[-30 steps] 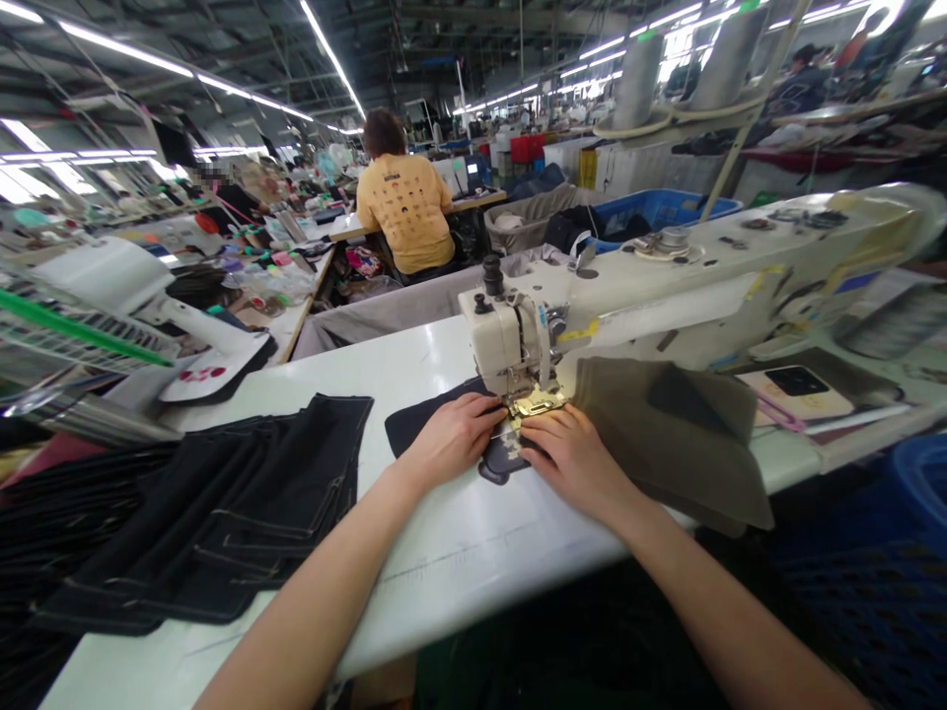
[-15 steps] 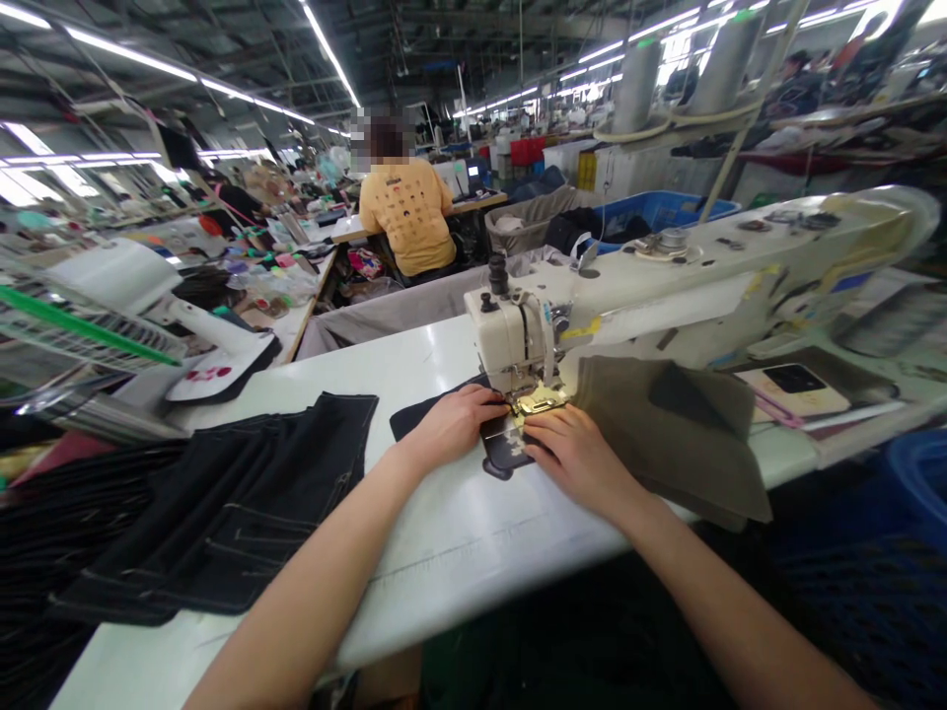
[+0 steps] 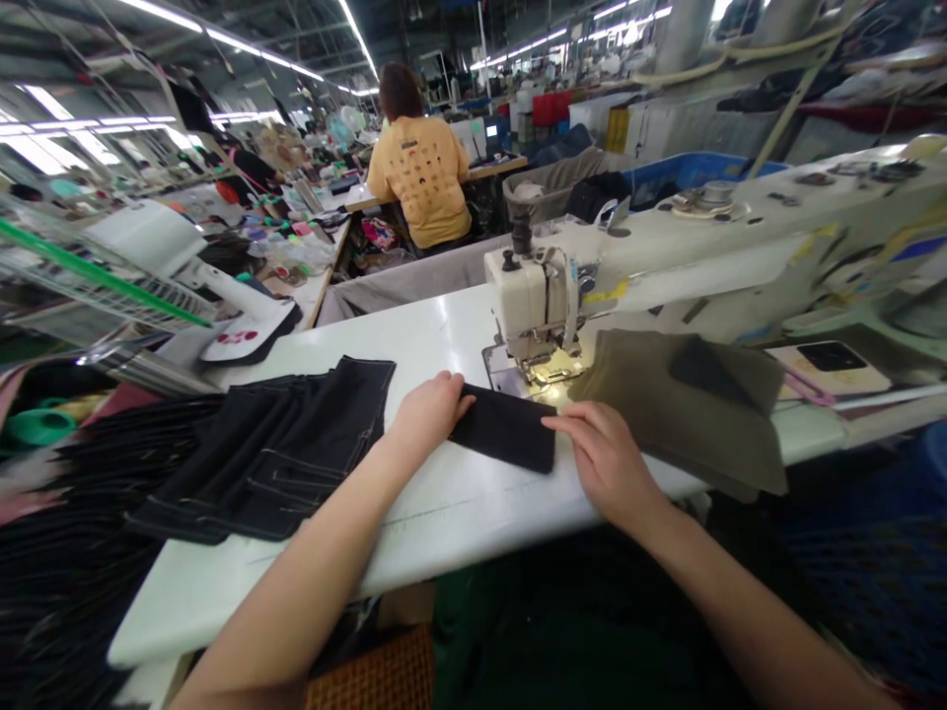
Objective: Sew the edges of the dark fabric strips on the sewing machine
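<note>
The left hand [image 3: 430, 419] and the open right hand [image 3: 607, 459] lie flat on a black fabric strip [image 3: 507, 429] just off the sewing machine [image 3: 529, 306]; stitched black pieces [image 3: 273, 459] are stacked left; olive cloth [image 3: 685, 409] lies right.

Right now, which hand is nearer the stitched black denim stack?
Left. The left hand sits just right of the stitched black denim stack; the right hand is farther off, past the black fabric piece.
</note>
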Demonstrator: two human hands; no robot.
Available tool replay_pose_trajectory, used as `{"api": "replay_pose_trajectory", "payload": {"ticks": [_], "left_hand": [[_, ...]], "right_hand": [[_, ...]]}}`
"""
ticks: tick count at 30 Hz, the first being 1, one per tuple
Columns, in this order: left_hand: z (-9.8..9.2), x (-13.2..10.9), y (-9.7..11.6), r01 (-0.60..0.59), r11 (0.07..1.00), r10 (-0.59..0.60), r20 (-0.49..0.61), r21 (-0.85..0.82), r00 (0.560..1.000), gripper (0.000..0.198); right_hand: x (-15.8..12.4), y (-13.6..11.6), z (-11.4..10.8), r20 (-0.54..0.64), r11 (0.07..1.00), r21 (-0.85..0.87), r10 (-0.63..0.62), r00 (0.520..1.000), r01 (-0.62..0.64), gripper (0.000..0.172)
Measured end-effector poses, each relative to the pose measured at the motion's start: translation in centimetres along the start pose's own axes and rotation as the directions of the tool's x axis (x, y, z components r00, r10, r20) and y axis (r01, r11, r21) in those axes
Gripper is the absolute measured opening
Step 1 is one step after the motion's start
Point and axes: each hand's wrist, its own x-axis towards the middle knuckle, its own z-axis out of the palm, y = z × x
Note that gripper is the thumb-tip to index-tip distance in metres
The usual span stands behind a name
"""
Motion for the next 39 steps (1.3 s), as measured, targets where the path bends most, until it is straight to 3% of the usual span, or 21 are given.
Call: {"api": "replay_pose_trajectory", "payload": {"ticks": [11,12,14,16,17,18,23,31,39], "left_hand": [[-1.0,-1.9,1.7,0.083,0.996,-0.082,-0.024,0.031,0.996,0.020],[-1.1,-2.0,2.2,0.030,0.999,-0.029,-0.058,0.013,0.998,0.018],[-0.9,-2.2,3.6,-0.218,0.974,0.207,-0.148,-0.063,0.967,0.020],[-0.2,-2.3,5.1,-0.502,0.854,0.465,-0.233,-0.133,0.854,0.028],[0.2,-2.2,5.7,-0.581,0.799,0.535,-0.261,-0.153,0.804,0.033],[0.6,-2.2,6.3,-0.608,0.776,0.555,-0.279,-0.165,0.784,0.037],[1.7,-1.4,6.7,-0.508,0.834,0.438,-0.303,-0.214,0.846,0.043],[1.1,-0.5,6.1,-0.446,0.862,0.355,-0.339,-0.243,0.871,0.035],[1.3,-0.2,5.8,-0.459,0.845,0.361,-0.340,-0.274,0.868,0.037]], "right_hand": [[-1.1,-0.8,-0.6,0.156,0.992,-0.125,-0.008,0.988,0.028,0.037],[-1.1,-0.7,-0.6,0.160,0.992,-0.123,-0.009,0.987,0.029,0.036],[-1.2,-0.6,-0.5,0.162,0.993,-0.110,-0.026,0.987,0.044,0.035],[-1.2,-0.5,-0.5,0.167,0.993,-0.095,-0.048,0.985,0.065,0.035],[-1.1,-0.4,-0.5,0.174,0.994,-0.087,-0.052,0.983,0.068,0.035],[-1.0,-0.3,-0.5,0.182,0.995,-0.080,-0.051,0.982,0.066,0.035],[-0.2,0.4,0.1,0.202,0.995,-0.097,-0.012,0.979,0.032,0.036],[1.2,0.9,0.8,0.205,0.991,-0.131,0.044,0.978,-0.017,0.036],[1.4,1.1,1.1,0.204,0.991,-0.135,0.049,0.978,-0.021,0.036]]}}
